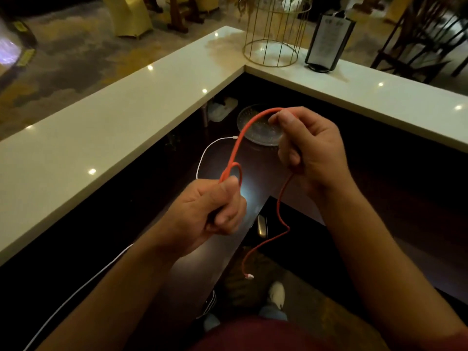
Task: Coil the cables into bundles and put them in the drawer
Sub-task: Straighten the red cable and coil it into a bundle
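Dim light falls on an L-shaped counter: a pale stone top [106,127] runs along the left and across the back, above a lower dark wooden desk surface [141,198] in the corner.

At far left a white cable [76,295] lies on the dark wood, running from the lower edge up under the left forearm and curving on toward the middle, where its plug end rests near a glass plate [263,138].

The left hand [210,211] is a closed fist gripping an orange cable [234,153], with a small loop of it standing up just above the knuckles. From there the cable arches up and right to the right hand [309,155], whose thumb and curled fingers pinch it over the plate. Below the right hand the loose tail hangs down past the desk edge in kinks, its pale plug [249,276] dangling in the gap above the floor. A metal drawer handle [262,226] shows on the front edge of the desk, between the two forearms.

On the rear stone top stand a gold wire cage [271,54] and, to its right, a dark menu stand [326,41].
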A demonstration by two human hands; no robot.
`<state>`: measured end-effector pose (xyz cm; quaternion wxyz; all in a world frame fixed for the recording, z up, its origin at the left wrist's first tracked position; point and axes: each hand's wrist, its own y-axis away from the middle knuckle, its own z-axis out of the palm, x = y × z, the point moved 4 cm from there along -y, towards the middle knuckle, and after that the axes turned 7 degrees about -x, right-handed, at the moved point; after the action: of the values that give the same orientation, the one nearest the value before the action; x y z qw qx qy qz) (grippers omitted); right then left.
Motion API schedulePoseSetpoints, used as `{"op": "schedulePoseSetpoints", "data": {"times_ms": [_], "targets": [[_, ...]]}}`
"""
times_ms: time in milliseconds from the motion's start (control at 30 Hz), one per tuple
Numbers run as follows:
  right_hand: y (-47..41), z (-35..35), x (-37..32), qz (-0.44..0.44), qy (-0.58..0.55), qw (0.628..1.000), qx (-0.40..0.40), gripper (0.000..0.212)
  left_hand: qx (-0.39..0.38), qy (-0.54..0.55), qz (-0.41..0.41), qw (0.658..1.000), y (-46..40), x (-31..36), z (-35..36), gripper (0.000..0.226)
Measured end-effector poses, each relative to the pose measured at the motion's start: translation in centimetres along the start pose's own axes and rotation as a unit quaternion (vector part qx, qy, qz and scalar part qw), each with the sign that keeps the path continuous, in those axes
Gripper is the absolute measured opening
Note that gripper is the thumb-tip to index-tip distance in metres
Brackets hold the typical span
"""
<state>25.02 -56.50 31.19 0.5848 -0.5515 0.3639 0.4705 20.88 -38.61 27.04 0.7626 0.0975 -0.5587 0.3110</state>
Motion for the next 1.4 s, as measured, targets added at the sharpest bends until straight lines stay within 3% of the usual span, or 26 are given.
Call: {"op": "schedulePoseSetpoints", "data": {"times_ms": [100, 267, 333, 400, 500, 700, 867, 933, 1067, 1167, 1267, 1333, 1400], "targets": [[-0.6, -0.1, 3.8, 0.04, 0.052, 0.998, 0.02, 0.015, -0.047, 0.068, 0.033, 0.996, -0.3, 1.3, 1.1, 0.048], [1.0, 0.3, 11.9, 0.132, 0.119, 0.983, -0.052, 0.026, -0.072, 0.173, 0.098, 0.977, -0.7, 3.1, 0.5, 0.033], [2.4, -0.8, 14.6, 0.164, 0.144, 0.975, -0.033, 0.032, -0.043, 0.231, 0.122, 0.964, -0.5, 3.7, -0.6, 0.034], [3.6, -2.0, 16.4, 0.198, 0.17, 0.965, -0.038, 0.035, 0.064, 0.235, 0.136, 0.96, -0.2, 3.6, -2.2, 0.036], [4.6, -2.3, 16.7, 0.233, 0.239, 0.934, -0.129, 0.033, 0.209, 0.182, 0.136, 0.951, 0.1, 2.1, -4.5, 0.04], [5.0, 1.4, 11.6, 0.22, 0.295, 0.87, -0.327, 0.028, 0.222, 0.1, 0.12, 0.963, -0.8, 0.1, -6.6, 0.032], [4.5, 3.3, 8.0, 0.101, 0.448, 0.826, -0.326, 0.027, 0.247, -0.074, 0.041, 0.965, -0.9, -1.2, -6.6, 0.027], [4.3, 3.5, 6.6, 0.078, 0.448, 0.834, -0.314, 0.023, 0.229, -0.142, 0.004, 0.963, -0.7, -1.9, -6.4, 0.026], [3.7, 3.9, 4.0, 0.067, 0.417, 0.84, -0.34, 0.012, 0.201, -0.266, -0.044, 0.942, -0.2, -3.2, -5.8, 0.023], [2.9, 3.6, 3.4, 0.079, 0.427, 0.833, -0.343, 0.013, 0.206, -0.287, -0.038, 0.935, -0.1, -3.2, -5.6, 0.025], [3.3, 3.6, 3.4, 0.102, 0.426, 0.818, -0.372, 0.016, 0.216, -0.41, -0.02, 0.886, 0.0, -2.2, -6.1, 0.024], [4.0, 4.0, 2.8, 0.08, 0.399, 0.838, -0.364, 0.014, 0.181, -0.444, -0.02, 0.878, 0.0, -2.2, -5.8, 0.03], [4.0, 3.7, 1.7, 0.045, 0.374, 0.87, -0.318, 0.011, 0.155, -0.42, -0.003, 0.894, 0.1, -2.3, -5.4, 0.043]]}}
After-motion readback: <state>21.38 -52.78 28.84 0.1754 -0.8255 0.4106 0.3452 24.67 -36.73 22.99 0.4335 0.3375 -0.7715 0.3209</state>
